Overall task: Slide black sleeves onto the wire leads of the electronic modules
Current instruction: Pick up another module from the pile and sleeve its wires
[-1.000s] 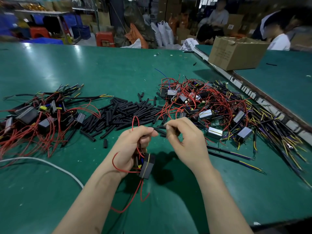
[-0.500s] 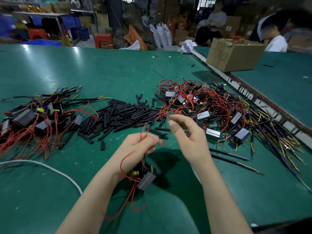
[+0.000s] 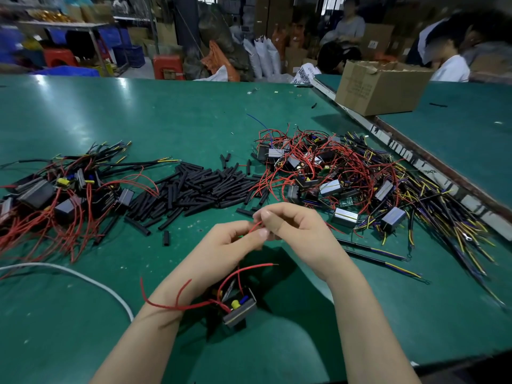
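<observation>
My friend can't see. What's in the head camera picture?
Two hands, left and right, pinch a red wire above a green table; a module hangs below. Behind lie black sleeves, between two module piles.

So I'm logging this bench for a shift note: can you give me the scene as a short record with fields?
left hand: pinches a red wire
right hand: pinches the same wire
module: hangs below the hands
sleeves: loose heap, middle of table
left pile: modules with sleeved leads
right pile: modules with bare wires
</observation>
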